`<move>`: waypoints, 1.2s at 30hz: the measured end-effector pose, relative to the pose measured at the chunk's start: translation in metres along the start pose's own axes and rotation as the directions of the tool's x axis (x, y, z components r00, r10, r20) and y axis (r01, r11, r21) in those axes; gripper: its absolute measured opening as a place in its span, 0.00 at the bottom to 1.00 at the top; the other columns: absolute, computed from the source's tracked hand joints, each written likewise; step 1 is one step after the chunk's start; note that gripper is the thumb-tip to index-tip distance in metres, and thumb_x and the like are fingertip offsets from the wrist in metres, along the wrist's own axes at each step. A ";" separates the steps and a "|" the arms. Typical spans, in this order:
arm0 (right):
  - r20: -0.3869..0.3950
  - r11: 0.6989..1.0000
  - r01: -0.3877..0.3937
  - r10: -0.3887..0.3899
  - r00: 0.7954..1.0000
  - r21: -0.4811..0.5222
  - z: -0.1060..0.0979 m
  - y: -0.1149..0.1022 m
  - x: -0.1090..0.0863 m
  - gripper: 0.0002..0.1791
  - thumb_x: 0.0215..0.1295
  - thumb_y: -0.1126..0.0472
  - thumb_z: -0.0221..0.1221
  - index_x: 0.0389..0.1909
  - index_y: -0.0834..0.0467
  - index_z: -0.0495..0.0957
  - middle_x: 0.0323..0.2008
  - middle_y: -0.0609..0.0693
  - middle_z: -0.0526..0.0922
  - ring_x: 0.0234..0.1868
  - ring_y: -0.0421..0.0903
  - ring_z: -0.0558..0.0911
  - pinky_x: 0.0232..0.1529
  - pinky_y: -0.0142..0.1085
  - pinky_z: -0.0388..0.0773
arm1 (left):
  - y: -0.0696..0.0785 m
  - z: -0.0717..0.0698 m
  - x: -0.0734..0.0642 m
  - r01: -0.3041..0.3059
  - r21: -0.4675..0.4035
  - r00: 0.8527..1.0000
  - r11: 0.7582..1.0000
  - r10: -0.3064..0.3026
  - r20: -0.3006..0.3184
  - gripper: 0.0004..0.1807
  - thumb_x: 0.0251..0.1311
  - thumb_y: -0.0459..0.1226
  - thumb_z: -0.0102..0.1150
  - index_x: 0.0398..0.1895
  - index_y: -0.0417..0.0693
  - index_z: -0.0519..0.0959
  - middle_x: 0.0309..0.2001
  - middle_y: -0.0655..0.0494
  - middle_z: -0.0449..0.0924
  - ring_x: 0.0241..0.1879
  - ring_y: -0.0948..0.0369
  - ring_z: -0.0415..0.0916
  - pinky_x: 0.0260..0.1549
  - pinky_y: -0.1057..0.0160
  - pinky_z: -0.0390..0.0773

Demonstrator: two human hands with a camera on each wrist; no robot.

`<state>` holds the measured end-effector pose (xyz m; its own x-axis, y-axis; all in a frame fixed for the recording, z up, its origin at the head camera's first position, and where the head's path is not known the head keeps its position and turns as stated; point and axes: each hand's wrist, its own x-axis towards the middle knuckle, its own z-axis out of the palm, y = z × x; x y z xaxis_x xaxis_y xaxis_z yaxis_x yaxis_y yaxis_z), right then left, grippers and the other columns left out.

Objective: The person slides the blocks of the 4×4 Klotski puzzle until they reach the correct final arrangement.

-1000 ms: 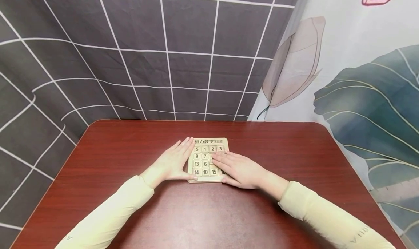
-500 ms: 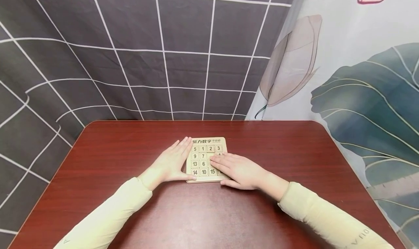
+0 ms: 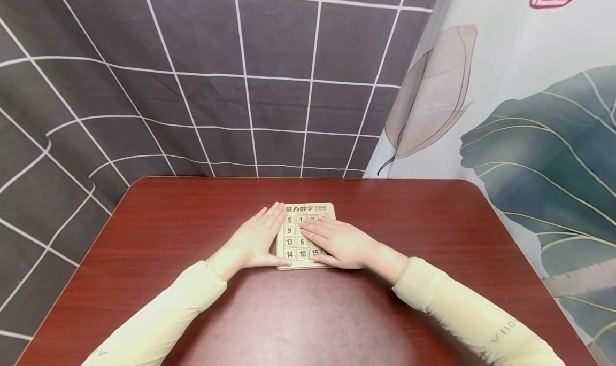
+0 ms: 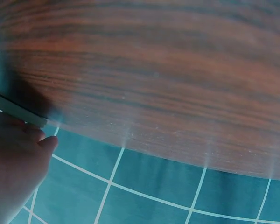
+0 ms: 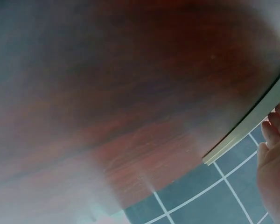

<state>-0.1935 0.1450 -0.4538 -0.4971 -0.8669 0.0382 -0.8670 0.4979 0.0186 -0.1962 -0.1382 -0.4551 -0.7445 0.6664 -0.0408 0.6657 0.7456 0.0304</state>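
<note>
A pale wooden number sliding puzzle (image 3: 305, 265) lies flat on the table, dark characters along its top strip. Tiles 5, 1, 9, 13, 6, 14, 10 and 15 show; those on the right are largely hidden. My left hand (image 3: 252, 242) rests along the puzzle's left edge, fingers pointing up toward the top corner and thumb at the bottom corner. Straight fingers of my right hand (image 3: 344, 243) lie over the right-hand tiles, the fingertips near the second column. Each wrist view catches the frame's edge (image 5: 252, 123) beside part of a hand (image 4: 18, 163).
The reddish-brown wooden table (image 3: 192, 205) extends around the puzzle on every side. Behind it hangs a dark grey cloth (image 3: 279, 104) with a white grid. A white curtain (image 3: 433, 163) with leaf patterns hangs at the right.
My right hand has shifted left and slightly up across the tiles, now covering the 7 and most of the 3. My left hand stays at the puzzle's left edge.
</note>
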 end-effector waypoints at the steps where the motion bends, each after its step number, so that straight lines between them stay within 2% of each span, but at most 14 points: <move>1: 0.008 1.000 -0.001 0.001 1.000 -0.002 0.000 0.000 0.000 0.37 0.80 0.42 0.54 0.80 0.59 0.66 0.80 0.54 0.68 0.81 0.50 0.68 0.84 0.46 0.63 | 0.000 0.000 0.000 -0.001 0.002 1.000 1.000 0.001 0.000 0.69 0.57 0.75 0.59 0.83 0.29 0.52 0.85 0.35 0.51 0.85 0.45 0.50 0.85 0.47 0.56; 8: 0.016 1.000 -0.023 0.023 1.000 0.008 -0.004 0.004 -0.011 0.37 0.79 0.43 0.55 0.79 0.61 0.66 0.80 0.55 0.68 0.81 0.52 0.68 0.83 0.47 0.65 | -0.002 0.003 0.001 -0.008 0.004 1.000 1.000 0.008 -0.011 0.70 0.56 0.76 0.59 0.83 0.29 0.52 0.84 0.35 0.51 0.85 0.44 0.50 0.84 0.46 0.57; 14: 0.013 0.999 -0.034 0.034 0.999 0.019 -0.002 0.010 -0.023 0.37 0.79 0.43 0.55 0.80 0.61 0.66 0.81 0.55 0.67 0.81 0.51 0.68 0.84 0.48 0.63 | -0.003 0.004 0.001 -0.004 0.000 1.000 1.000 0.004 -0.011 0.70 0.56 0.76 0.60 0.83 0.29 0.52 0.85 0.35 0.51 0.85 0.44 0.50 0.84 0.47 0.57; 21: -0.009 0.999 -0.028 0.028 1.000 0.015 -0.001 0.009 -0.024 0.38 0.79 0.43 0.56 0.80 0.61 0.65 0.81 0.55 0.67 0.82 0.51 0.67 0.84 0.48 0.63 | -0.002 0.004 0.001 -0.006 -0.013 1.000 1.000 0.006 -0.010 0.70 0.56 0.75 0.60 0.83 0.29 0.52 0.85 0.35 0.49 0.85 0.44 0.49 0.84 0.47 0.57; 28: -0.040 0.998 0.047 -0.046 0.998 0.035 -0.004 -0.004 -0.018 0.39 0.78 0.42 0.56 0.81 0.60 0.64 0.81 0.55 0.68 0.82 0.50 0.68 0.83 0.46 0.65 | -0.001 0.001 -0.001 -0.011 -0.017 1.000 1.000 0.011 -0.016 0.69 0.57 0.74 0.60 0.83 0.29 0.53 0.85 0.34 0.50 0.85 0.43 0.49 0.84 0.46 0.57; 36: -0.038 0.993 0.111 -0.112 0.993 -0.036 -0.002 -0.011 -0.015 0.39 0.78 0.41 0.56 0.79 0.61 0.66 0.79 0.55 0.70 0.80 0.51 0.71 0.81 0.46 0.68 | -0.002 0.002 -0.001 -0.017 -0.007 0.999 1.000 0.017 -0.029 0.69 0.56 0.74 0.60 0.82 0.28 0.53 0.84 0.34 0.51 0.85 0.43 0.51 0.84 0.46 0.58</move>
<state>-0.1767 0.1530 -0.4528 -0.3952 -0.9157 0.0737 -0.9149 0.3995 0.0585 -0.1967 -0.1398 -0.4573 -0.7341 0.6790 -0.0115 0.6782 0.7339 0.0379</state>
